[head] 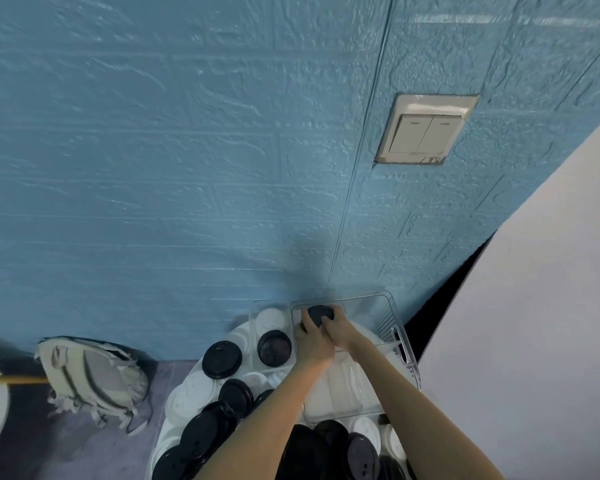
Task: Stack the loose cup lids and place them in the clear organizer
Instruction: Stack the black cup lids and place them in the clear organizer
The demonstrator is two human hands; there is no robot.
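Note:
Both my hands reach into the far end of the clear organizer by the blue wall. My left hand and my right hand together grip a stack of black lids inside it. White lids lie in the near part of the organizer. Loose black lids and white lids are scattered over the table to the left and near me. A second clear bin holds a black lid stack and a white lid.
A blue brick-textured wall with a light switch rises right behind the table. A mop head with a wooden handle lies on the floor at the left. A white panel stands at the right.

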